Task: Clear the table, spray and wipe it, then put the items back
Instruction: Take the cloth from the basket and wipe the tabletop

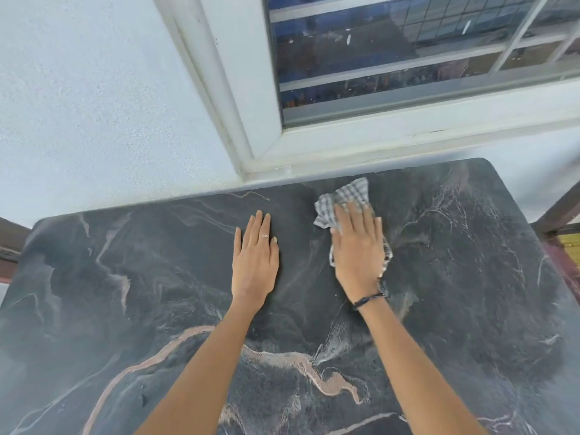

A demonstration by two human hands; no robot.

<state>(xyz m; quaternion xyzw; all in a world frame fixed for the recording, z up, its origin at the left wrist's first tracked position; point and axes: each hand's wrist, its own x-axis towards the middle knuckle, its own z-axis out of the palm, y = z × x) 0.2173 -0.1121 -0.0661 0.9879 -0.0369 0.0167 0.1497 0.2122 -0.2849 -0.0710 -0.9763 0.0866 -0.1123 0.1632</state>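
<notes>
Mid-frame, the left hand (255, 265) lies flat on the table (125, 277) — the right hand (357, 249), fingers straight, presses the cloth (348, 196) beside it.

Dark marble-patterned tabletop (125, 293) with pale pink and white veins, set against a white wall below a white-framed window (408, 58). Left hand (255, 262) flat on the surface, fingers straight, a thin ring on one. Right hand (357, 249) pressing flat on a grey-and-white checked cloth (345, 196), dark cord bracelet (368, 299) at the wrist.

Soft even daylight, edges bowed, slight blur
</notes>
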